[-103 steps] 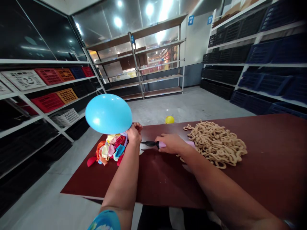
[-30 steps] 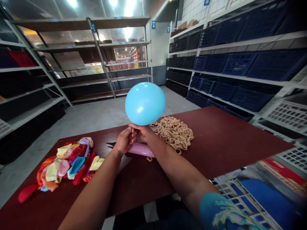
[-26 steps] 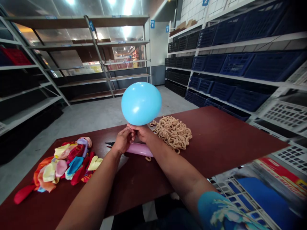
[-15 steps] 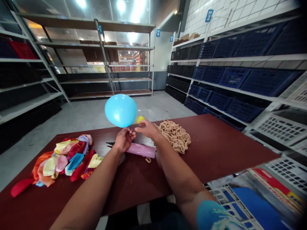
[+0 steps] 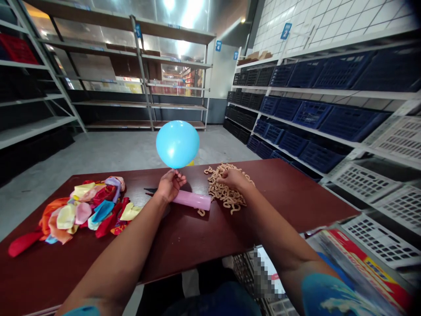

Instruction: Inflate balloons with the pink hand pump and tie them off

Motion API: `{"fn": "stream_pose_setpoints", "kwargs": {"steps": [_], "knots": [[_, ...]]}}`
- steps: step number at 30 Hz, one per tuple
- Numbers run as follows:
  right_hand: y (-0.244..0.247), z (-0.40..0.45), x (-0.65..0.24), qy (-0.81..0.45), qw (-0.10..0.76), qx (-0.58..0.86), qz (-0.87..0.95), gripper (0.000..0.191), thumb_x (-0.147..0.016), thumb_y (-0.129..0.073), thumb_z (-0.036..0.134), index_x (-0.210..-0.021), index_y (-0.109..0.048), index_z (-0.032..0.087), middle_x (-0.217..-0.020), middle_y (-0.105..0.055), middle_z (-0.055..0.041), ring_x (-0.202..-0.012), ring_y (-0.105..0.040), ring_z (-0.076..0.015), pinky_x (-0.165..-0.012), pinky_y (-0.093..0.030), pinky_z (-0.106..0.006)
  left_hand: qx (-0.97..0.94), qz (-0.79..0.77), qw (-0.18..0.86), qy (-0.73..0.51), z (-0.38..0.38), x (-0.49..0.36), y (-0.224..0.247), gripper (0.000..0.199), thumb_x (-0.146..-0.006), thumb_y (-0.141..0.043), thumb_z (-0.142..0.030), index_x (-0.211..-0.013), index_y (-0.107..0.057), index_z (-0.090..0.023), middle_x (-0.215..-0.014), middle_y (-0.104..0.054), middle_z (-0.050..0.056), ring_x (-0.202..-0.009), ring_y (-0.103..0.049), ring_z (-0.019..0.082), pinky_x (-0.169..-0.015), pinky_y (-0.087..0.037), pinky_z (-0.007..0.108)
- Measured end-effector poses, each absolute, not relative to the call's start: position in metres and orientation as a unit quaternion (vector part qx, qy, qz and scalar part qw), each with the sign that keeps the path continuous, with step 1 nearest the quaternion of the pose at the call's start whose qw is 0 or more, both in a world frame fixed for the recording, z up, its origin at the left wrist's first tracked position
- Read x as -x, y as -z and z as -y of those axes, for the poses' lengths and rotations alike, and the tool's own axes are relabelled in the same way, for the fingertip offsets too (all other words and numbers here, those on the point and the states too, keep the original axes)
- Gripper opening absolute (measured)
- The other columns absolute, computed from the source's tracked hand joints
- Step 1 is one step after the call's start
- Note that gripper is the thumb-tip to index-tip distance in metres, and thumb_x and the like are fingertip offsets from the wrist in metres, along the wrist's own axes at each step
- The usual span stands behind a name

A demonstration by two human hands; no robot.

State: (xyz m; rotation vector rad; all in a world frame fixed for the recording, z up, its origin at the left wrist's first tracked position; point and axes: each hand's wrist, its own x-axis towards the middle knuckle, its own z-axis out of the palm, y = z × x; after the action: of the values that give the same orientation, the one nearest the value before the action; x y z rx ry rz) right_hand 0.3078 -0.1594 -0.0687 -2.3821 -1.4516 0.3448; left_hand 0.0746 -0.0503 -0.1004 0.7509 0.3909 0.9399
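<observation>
Pinched by the neck in my left hand is an inflated light-blue balloon, upright above the fingers. My right hand reaches into a heap of tan curled pieces, its fingertips closed together among them. Whether a piece is between those fingertips is hidden. A glossy pink cylinder lies under and right of my left hand, with one loose curled piece beside it. Dark pointed tips show on the left side of that hand; the rest is covered.
Uninflated balloons in many colours are piled on the left of the dark red table. Shelves of blue crates line the right side. White baskets and a red-and-yellow box stand close by at my right.
My right hand has moved from beside the balloon's neck to the tan heap, which now looks more spread. The left hand still holds the balloon. The view has shifted slightly.
</observation>
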Motion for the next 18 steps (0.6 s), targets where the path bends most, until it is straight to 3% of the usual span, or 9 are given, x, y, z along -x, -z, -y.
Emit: {"fn": "stream_pose_setpoints", "kwargs": {"steps": [4, 7, 12, 18], "knots": [[0.069, 0.162, -0.310, -0.176, 0.208, 0.813, 0.515, 0.011, -0.060, -0.066, 0.029, -0.059, -0.061, 0.019, -0.051, -0.055, 0.0021, -0.048, -0.045, -0.0095, -0.048, -0.029, -0.023, -0.351, -0.184, 0.804, -0.443, 0.050, -0.074, 0.101, 0.015, -0.080, -0.051, -0.026, -0.070, -0.046, -0.015, -0.062, -0.049, -0.001, -0.060, -0.056, 0.011, -0.059, -0.048, 0.025], [0.057, 0.165, -0.316, -0.210, 0.241, 0.792, 0.520, 0.016, -0.065, -0.063, 0.034, -0.062, -0.060, 0.019, -0.052, -0.055, 0.0033, -0.047, -0.044, -0.0078, -0.046, -0.030, -0.021, -0.343, -0.192, 0.804, -0.445, 0.050, -0.074, 0.101, 0.016, -0.080, -0.051, -0.026, -0.069, -0.046, -0.015, -0.062, -0.049, -0.001, -0.060, -0.056, 0.010, -0.059, -0.048, 0.025], [0.036, 0.171, -0.321, -0.415, 0.399, 0.666, 0.474, 0.025, -0.059, -0.071, 0.037, -0.071, -0.059, 0.018, -0.051, -0.056, 0.0035, -0.045, -0.046, -0.0072, -0.044, -0.034, -0.020, -0.332, -0.185, 0.817, -0.435, 0.050, -0.074, 0.099, 0.015, -0.079, -0.052, -0.025, -0.069, -0.047, -0.015, -0.062, -0.051, 0.000, -0.057, -0.056, 0.011, -0.054, -0.047, 0.024], [0.025, 0.165, -0.297, -0.468, 0.470, 0.566, 0.490, 0.027, -0.063, -0.070, 0.036, -0.075, -0.054, 0.018, -0.077, -0.066, -0.0018, -0.049, -0.052, -0.0059, -0.039, -0.030, -0.016, -0.314, -0.202, 0.824, -0.426, 0.054, -0.072, 0.092, 0.014, -0.080, -0.051, -0.023, -0.069, -0.047, -0.014, -0.066, -0.058, 0.002, -0.054, -0.056, 0.010, -0.044, -0.041, 0.020]]}}
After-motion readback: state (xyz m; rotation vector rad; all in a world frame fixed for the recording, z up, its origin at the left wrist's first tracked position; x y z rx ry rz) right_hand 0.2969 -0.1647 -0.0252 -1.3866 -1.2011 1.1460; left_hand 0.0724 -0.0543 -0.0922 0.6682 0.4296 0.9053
